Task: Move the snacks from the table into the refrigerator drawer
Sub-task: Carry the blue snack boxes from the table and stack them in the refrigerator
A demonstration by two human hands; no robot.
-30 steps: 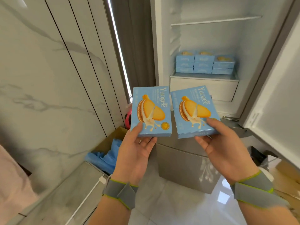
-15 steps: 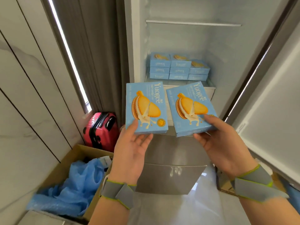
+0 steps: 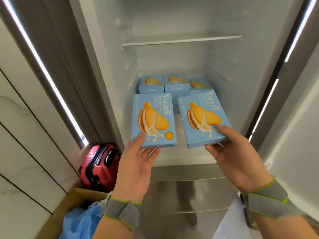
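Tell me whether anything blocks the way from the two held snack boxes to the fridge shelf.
Nothing visible does. The left hand holds the left snack box, the right hand the right snack box, both before the open fridge. The stacked boxes sit at the back of the shelf, leaving its front bare.

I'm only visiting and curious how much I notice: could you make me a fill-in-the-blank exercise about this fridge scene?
1. The left hand holds the left box and the right hand holds the right box; both boxes are coloured ____.
2. The stacked boxes inside the refrigerator sit ____ the shelf.
3. Left of the refrigerator stands a red ____.
Missing words: blue; below; suitcase.
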